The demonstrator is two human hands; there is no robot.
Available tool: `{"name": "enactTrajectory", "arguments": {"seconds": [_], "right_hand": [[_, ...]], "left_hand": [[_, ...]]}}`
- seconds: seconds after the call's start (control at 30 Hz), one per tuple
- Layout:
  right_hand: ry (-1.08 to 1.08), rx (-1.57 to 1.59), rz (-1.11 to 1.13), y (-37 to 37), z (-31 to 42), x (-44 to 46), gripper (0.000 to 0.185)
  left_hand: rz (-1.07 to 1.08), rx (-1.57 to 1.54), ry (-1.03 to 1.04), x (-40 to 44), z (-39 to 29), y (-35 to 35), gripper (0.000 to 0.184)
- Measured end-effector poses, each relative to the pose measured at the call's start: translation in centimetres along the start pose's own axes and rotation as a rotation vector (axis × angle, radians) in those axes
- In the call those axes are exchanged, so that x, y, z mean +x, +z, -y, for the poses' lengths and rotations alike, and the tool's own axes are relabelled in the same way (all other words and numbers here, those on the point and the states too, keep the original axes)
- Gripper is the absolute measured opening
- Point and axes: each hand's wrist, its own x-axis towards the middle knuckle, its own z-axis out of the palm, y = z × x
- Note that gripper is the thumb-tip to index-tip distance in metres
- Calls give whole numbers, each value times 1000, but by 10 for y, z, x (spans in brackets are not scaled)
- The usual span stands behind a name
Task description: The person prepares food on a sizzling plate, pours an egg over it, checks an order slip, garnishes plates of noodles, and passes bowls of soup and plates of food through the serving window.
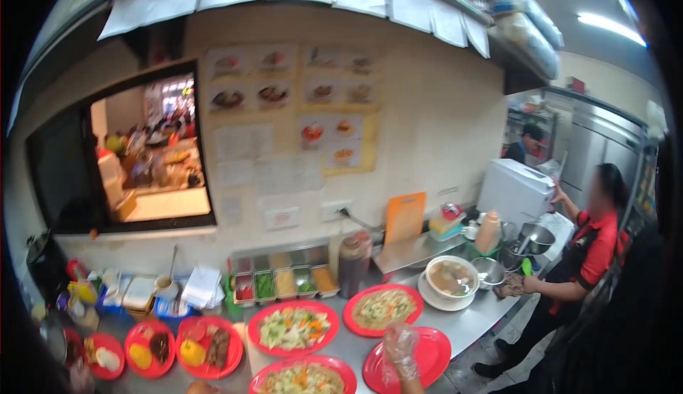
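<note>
My right hand [402, 348], in a clear plastic glove, is over a red oval plate [432, 355] at the bottom right of the counter. Its fingers are blurred, so I cannot tell whether they hold anything. Just above it is a red plate of noodles with shredded vegetables [384, 309]. To its left are a red plate of cabbage and carrot [295, 326] and another noodle plate [302, 380], cut off by the frame. Only a skin-coloured sliver, seemingly my left hand [203, 388], shows at the bottom edge, with its fingers hidden.
Red plates with yellow rice and meat [206, 348] stand at the left. Behind are topping trays [284, 280], a soup bowl [452, 278] on a white plate and an orange cutting board [405, 217]. A person in red and black [594, 251] stands at the right.
</note>
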Motion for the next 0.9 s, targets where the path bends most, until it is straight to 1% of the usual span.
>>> {"name": "enactTrajectory", "arguments": {"seconds": [0.07, 0.1, 0.13, 0.17, 0.2, 0.23, 0.27, 0.3, 0.33, 0.37, 0.4, 0.43, 0.47, 0.5, 0.53, 0.57, 0.6, 0.67, 0.7, 0.73, 0.77, 0.8, 0.83, 0.87, 0.9], "right_hand": [[18, 44, -30, 0, -9, 13, 16], [22, 97, 50, -9, -2, 31, 21], [27, 148, 135, -20, 7, 49, 26], [-52, 161, 89, -31, 16, 73, 29], [-129, 174, 45, -44, 27, 102, 33], [-178, 174, 3, -58, 36, 130, 38], [-229, 172, -34, -74, 44, 159, 44], [-319, 137, -139, -91, 58, 186, 49], [-408, 103, -239, -107, 68, 213, 54], [-450, 95, -226, -120, 69, 237, 61], [-495, 167, -313, -119, 61, 267, 62], [-476, 457, -312, -112, 47, 307, 67], [-344, 1089, -197, -110, 49, 349, 75], [-233, 1255, -104, -126, 46, 391, 79], [-107, 1423, -30, -143, 46, 433, 83], [41, 1538, -24, -159, 57, 472, 84], [197, 1648, -13, -174, 69, 505, 86], [265, 1799, -68, -184, 72, 561, 88], [240, 1798, -57, -186, 73, 579, 89], [222, 1798, -46, -185, 72, 594, 89], [198, 1844, -54, -179, 64, 619, 82], [177, 1884, -67, -171, 63, 629, 76], [-4, 1895, -167, -159, 58, 632, 64], [-16, 1905, -246, -146, 55, 635, 55], [-57, 1970, -313, -135, 48, 632, 52]], "left_hand": [[-88, 236, 223, -5, -60, -44, 42], [-128, 355, 325, -22, -101, -70, 45], [-163, 472, 425, -71, -163, -100, 49], [-296, 197, 399, -123, -235, -124, 64], [-391, 62, 501, -133, -264, -140, 83], [-541, -154, 783, -161, -313, -151, 89], [-697, -197, 1012, -174, -353, -161, 97], [-712, -336, 1229, -196, -392, -170, 105], [-829, -291, 1375, -209, -419, -179, 107], [-948, -243, 1516, -222, -439, -183, 109], [-945, -236, 1510, -238, -457, -185, 109], [-1052, -131, 1534, -256, -474, -186, 106], [-1166, -25, 1550, -267, -483, -184, 103], [-1184, -22, 1538, -271, -487, -178, 103], [-1097, -84, 1531, -273, -488, -171, 100], [-1012, -147, 1519, -274, -487, -165, 98], [-1036, -144, 1498, -274, -480, -158, 98], [-960, -66, 1420, -274, -462, -143, 92], [-982, -57, 1396, -273, -454, -137, 92], [-934, -122, 1282, -273, -444, -130, 91], [-884, -189, 1170, -274, -435, -125, 90], [-892, -184, 1148, -274, -428, -122, 90], [-859, -219, 1076, -275, -421, -119, 90], [-822, -257, 1007, -276, -415, -116, 90], [-814, -286, 997, -277, -412, -114, 87]]}}
